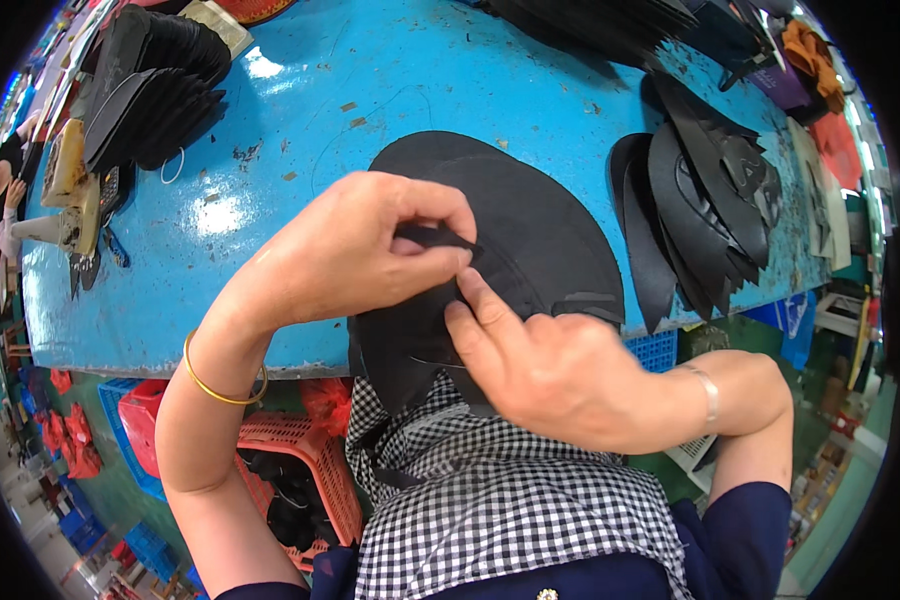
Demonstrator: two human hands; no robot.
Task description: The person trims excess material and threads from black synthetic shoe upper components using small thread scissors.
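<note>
A large black leather-like piece [560,220] with a rounded outline lies at the table's near edge, partly hanging over toward my lap. My left hand [360,240] is closed in a pinch, gripping a folded black part of this piece between thumb and fingers. Just below its fingertips, my right hand [540,370] has its thumb and index finger close together, pinching at the same piece. The material right under the fingers is mostly hidden. A thin pale thread-like line [435,361] shows on the lower part of the piece.
The blue table [300,110] carries stacked black pieces [700,190] at right, more stacks [155,85] at far left, and a pale tool-like object [70,210] at the left edge. Below stands an orange basket [345,480] holding black items. A checkered apron [510,510] covers my lap.
</note>
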